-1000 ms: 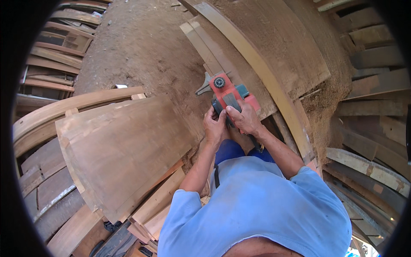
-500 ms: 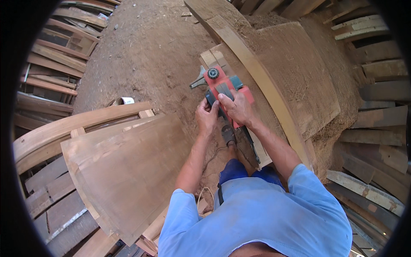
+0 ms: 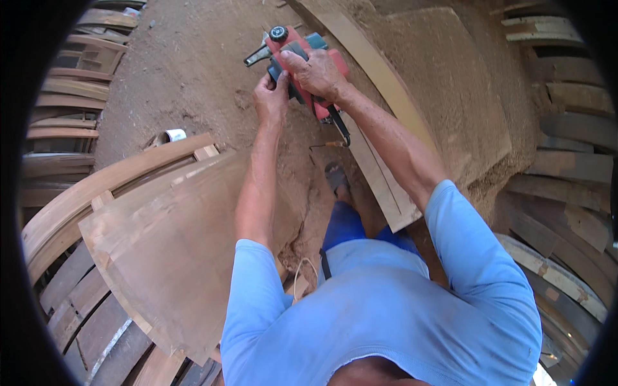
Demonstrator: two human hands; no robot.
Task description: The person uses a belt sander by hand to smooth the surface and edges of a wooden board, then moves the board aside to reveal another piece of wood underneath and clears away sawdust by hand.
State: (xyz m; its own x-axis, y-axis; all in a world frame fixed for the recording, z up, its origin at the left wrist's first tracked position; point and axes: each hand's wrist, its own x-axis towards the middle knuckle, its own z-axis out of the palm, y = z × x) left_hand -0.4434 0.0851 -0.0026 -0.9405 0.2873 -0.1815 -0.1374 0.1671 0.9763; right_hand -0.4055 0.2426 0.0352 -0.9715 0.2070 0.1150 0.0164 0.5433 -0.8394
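Note:
A red and dark-green electric planer (image 3: 338, 63) with a black round front knob lies over a long pale wooden board (image 3: 380, 177), near its far end. My right hand (image 3: 317, 76) is wrapped over the planer's handle, thumb on top. At the planer's left side my left hand (image 3: 271, 98) holds the housing with thumb and fingers; its fingertips are partly hidden. A black cord trails back from the tool's rear. The planer's underside and the board's far end are hidden by the tool and my hands.
A curved yellowish beam (image 3: 376, 61) runs along the board's right. On the left rest a wide wooden panel (image 3: 180, 238) and a curved frame piece (image 3: 122, 170), with a white cup-like container (image 3: 174, 135) beyond. Stacked timber (image 3: 573, 135) lines both sides. My sandalled foot (image 3: 336, 177) stands left of the board.
Both hands have pushed the planer forward and slightly left, away from my body. My arms are stretched further, and more of the board's near end shows.

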